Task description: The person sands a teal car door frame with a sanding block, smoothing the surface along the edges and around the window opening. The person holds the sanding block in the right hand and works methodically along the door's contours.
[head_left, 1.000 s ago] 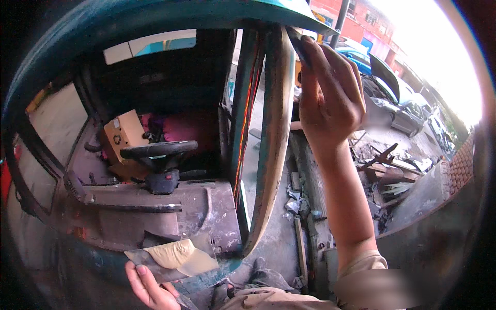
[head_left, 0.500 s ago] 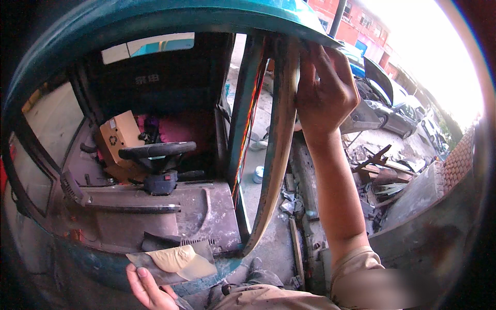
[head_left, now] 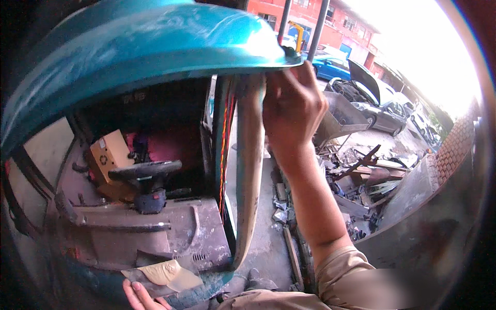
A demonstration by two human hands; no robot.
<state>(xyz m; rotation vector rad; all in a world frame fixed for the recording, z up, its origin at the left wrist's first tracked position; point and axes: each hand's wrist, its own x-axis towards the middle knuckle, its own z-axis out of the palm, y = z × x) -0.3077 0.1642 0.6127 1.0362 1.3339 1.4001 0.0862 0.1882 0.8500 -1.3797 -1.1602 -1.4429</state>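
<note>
Seven o'clock: left hand [head_left: 143, 298], grip pinching left corner of grey sheet [head_left: 187, 282], cream paste [head_left: 162, 272] on top. Centre: pale curved pillar [head_left: 250, 170]. One o'clock: right hand [head_left: 295, 106] at pillar top, beneath teal panel [head_left: 175, 46]; grip blurred, cannot tell closure.

The grey ground [head_left: 265, 223] is strewn with broken scrap [head_left: 376, 179], heaped toward its right edge, and a narrow plank [head_left: 292, 256] is laid nearer its left.
</note>
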